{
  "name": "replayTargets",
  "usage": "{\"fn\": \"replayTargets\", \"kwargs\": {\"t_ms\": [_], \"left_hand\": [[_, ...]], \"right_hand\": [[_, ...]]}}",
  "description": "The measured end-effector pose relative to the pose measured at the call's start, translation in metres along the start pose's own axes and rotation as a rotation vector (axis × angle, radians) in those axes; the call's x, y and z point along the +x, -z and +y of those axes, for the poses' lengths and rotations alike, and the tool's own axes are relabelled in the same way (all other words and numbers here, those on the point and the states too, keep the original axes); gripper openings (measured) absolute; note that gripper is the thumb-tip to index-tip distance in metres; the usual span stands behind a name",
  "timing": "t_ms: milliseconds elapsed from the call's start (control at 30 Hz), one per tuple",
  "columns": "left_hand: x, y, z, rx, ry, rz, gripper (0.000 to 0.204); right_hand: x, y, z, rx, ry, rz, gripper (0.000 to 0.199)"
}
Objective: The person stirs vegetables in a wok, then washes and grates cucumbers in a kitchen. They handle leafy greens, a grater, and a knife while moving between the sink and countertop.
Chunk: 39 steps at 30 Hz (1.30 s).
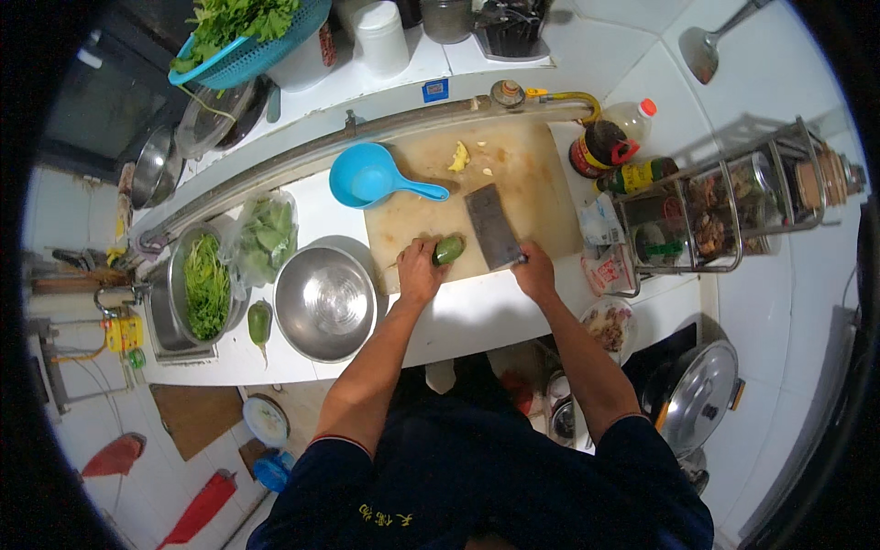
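left of the cutting board (541, 183) sits a steel bowl (325, 298); across the board's far-left corner, a blue dipper (364, 176). over the board, the right hand (536, 272) grips a cleaver (492, 226); near its front edge, the left hand (422, 271) clasps a green vegetable (448, 249).

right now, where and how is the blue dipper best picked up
Probably by the handle of the blue dipper, coming from the person's side with the hand closing across it. The handle is slim, uncovered, and points right over the cutting board; the round bowl looks too wide for an easy grip.
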<state>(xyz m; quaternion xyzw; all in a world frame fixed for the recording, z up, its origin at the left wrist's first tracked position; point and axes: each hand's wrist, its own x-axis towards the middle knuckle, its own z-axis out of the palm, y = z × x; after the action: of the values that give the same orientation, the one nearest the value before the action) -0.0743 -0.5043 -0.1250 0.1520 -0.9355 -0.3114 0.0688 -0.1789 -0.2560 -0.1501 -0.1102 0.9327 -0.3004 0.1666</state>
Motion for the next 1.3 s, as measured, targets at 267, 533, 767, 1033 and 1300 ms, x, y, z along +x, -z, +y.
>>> {"fn": "replayTargets", "kwargs": {"t_ms": [267,533,767,1033,1300], "left_hand": [[-0.005,-0.002,0.004,-0.069,0.050,0.015,0.059],[-0.005,0.000,0.006,-0.046,0.058,0.042,0.059],[-0.009,-0.005,0.004,-0.055,0.093,0.040,0.060],[-0.007,-0.010,0.010,0.006,0.100,0.028,0.064],[-0.016,-0.015,0.004,0.067,0.115,0.109,0.071]], "right_hand": [[-0.070,0.063,-0.070,-0.172,0.126,-0.041,0.030],[-0.068,0.049,-0.101,-0.415,0.220,-0.076,0.018],[-0.064,0.046,-0.106,-0.504,0.230,-0.129,0.018],[-0.031,0.012,-0.096,-0.556,0.223,-0.180,0.018],[-0.038,-0.021,-0.057,-0.482,0.249,-0.089,0.015]]}}
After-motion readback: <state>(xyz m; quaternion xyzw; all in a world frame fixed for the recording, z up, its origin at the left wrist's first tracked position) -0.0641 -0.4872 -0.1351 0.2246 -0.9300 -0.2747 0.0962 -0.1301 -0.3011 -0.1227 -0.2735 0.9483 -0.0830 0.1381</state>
